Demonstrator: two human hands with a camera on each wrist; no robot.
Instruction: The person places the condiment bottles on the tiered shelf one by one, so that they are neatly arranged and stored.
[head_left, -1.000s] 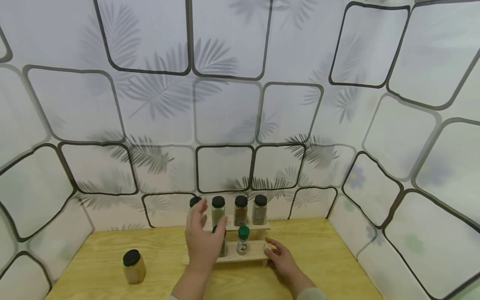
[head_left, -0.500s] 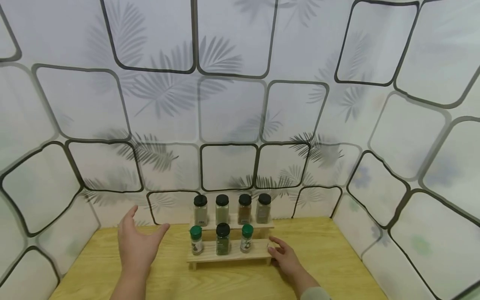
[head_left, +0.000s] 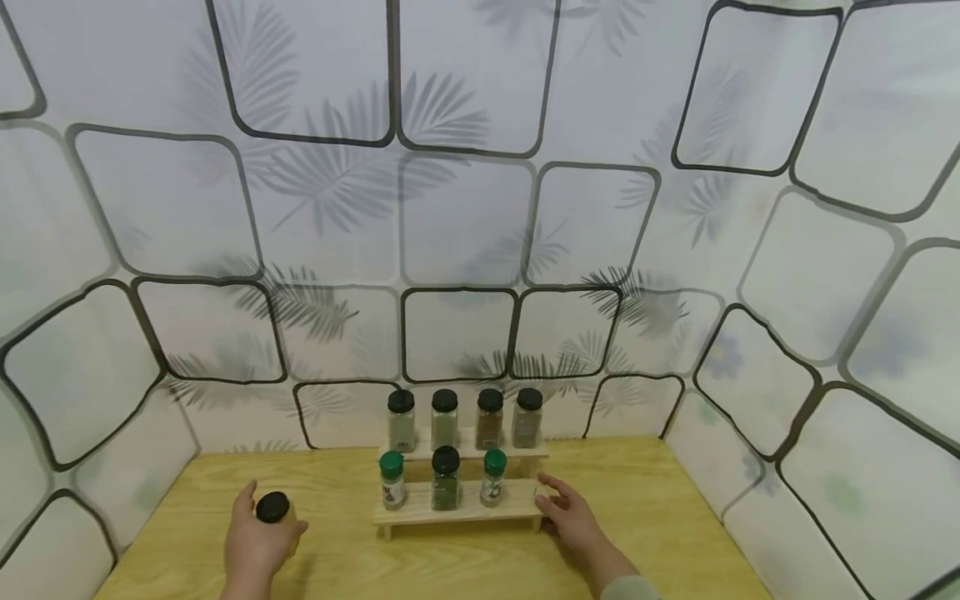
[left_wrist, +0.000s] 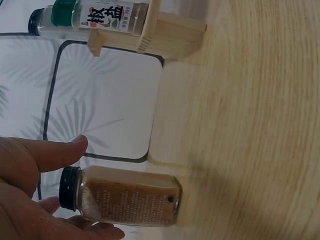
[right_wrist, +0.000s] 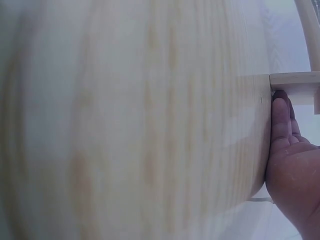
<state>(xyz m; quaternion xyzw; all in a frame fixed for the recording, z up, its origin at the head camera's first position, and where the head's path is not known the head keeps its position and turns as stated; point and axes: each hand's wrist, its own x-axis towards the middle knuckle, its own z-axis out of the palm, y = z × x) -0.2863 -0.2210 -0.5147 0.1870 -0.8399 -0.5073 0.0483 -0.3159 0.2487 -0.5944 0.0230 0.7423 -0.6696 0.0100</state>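
Note:
My left hand (head_left: pixel 251 542) is around a spice jar (left_wrist: pixel 130 195) with a black cap and brown powder, standing on the table at the left. In the left wrist view the thumb (left_wrist: pixel 62 154) is apart from the jar, with the other fingers on its far side near the cap. My right hand (head_left: pixel 572 521) rests at the right end of a two-step wooden spice rack (head_left: pixel 521 498). Its fingertips touch the lower shelf's end, and the right wrist view shows the fingers (right_wrist: pixel 281 120) nearly straight against the wood.
On the upper step several black-capped jars (head_left: pixel 444 421) stand in a row. The lower step bears a black-capped jar (head_left: pixel 446 483) between two green-capped shakers (head_left: pixel 392 483) (head_left: pixel 492 482). Patterned curtain (head_left: pixel 465 225) encloses the wooden table (head_left: pixel 352 558) behind and at the sides.
My left hand has moved left from in front of the rack, then down around the jar on the table. The right hand has stayed at the rack's end.

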